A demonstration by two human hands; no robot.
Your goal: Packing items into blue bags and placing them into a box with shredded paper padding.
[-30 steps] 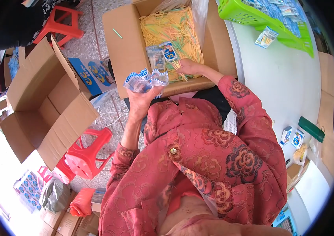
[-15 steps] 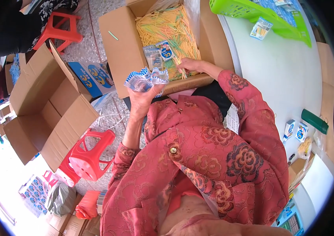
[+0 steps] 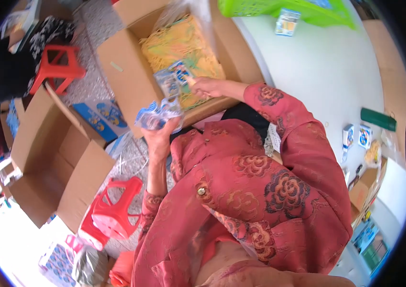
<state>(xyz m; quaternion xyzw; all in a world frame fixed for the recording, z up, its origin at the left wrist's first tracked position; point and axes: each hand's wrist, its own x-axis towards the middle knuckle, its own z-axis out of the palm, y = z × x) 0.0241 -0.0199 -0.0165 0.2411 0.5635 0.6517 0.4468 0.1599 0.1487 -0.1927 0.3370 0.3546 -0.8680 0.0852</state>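
My left hand (image 3: 159, 137) is closed around several clear plastic packets (image 3: 157, 115) with blue-and-white striped edges, held up at the near left side of an open cardboard box (image 3: 128, 74). Inside that box lies a heap of thin yellow, orange and green sticks (image 3: 179, 40). My right hand (image 3: 207, 87) reaches in over the near part of the heap. Its fingers are pinched on a few pale sticks (image 3: 191, 81), whose ends point left. Beside those ends, a blue-and-white packet (image 3: 180, 71) and a clear packet (image 3: 168, 83) rest on the heap.
An empty-looking open carton (image 3: 52, 153) stands on the left, near red plastic stools (image 3: 116, 215). To the right is a white table (image 3: 303, 71) bearing a green basket (image 3: 260, 8), a packet (image 3: 287, 22), a dark green case (image 3: 378, 119) and small boxes (image 3: 364, 137). Another person (image 3: 6, 71) sits far left.
The whole view has shifted, moving the box left in the picture. The sticks in my right hand have swung from pointing down to pointing left. My left hand keeps its packets.
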